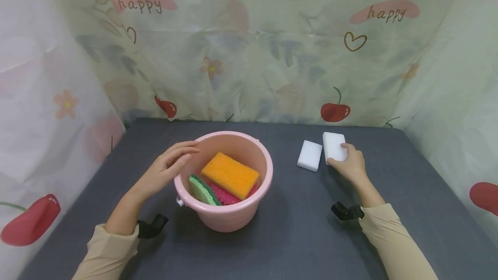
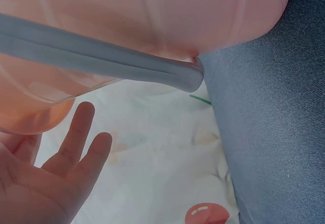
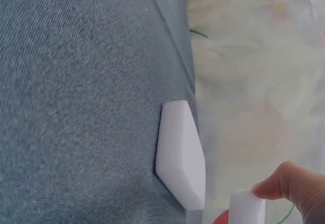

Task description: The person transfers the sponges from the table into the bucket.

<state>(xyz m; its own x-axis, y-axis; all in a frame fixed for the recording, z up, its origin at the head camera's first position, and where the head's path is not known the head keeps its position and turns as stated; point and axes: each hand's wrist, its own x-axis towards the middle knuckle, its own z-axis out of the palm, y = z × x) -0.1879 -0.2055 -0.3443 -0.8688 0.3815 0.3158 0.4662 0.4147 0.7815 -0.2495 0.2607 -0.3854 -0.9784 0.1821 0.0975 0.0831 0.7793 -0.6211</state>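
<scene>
Right grip [image 1: 352, 165] pinches smooth white rectangular block [image 1: 333, 146]

Arms [image 1: 393, 237] stretched forward; left hand [image 1: 168, 164] raised, fingers [image 1: 183, 147] loosely extended; right hand [image 1: 352, 165] palm down, pinching.

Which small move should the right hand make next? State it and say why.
Probably carry the held white block left toward the pink bucket: the right hand pinches it, and an orange sponge and a green sponge already sit inside.
</scene>
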